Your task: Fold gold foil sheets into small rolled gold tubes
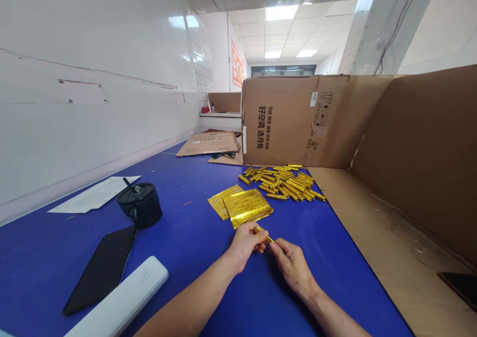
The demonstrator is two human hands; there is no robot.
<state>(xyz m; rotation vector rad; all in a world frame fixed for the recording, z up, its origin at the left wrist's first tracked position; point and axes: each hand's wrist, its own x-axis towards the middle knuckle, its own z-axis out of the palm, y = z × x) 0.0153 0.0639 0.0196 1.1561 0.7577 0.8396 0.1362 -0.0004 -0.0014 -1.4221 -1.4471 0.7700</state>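
Observation:
Between my two hands is a thin gold roll (265, 235), slanting down to the right. My left hand (247, 242) pinches its upper left end, and my right hand (291, 262) grips the lower right end. Just beyond my left hand lies a stack of flat gold sheets (249, 207), with another gold sheet (218, 203) partly under it at the left. Farther back, in front of the cardboard, a loose pile of several gold rolls (294, 185) covers the right rear of the blue table (194, 247).
At the left are a dark mug (143, 208), white paper (89, 195), a black tablet-like slab (102, 267) and a long white case (126, 294). Flattened cardboard (208, 144) lies at the back. Tall cardboard (290, 123) borders the table's rear and right.

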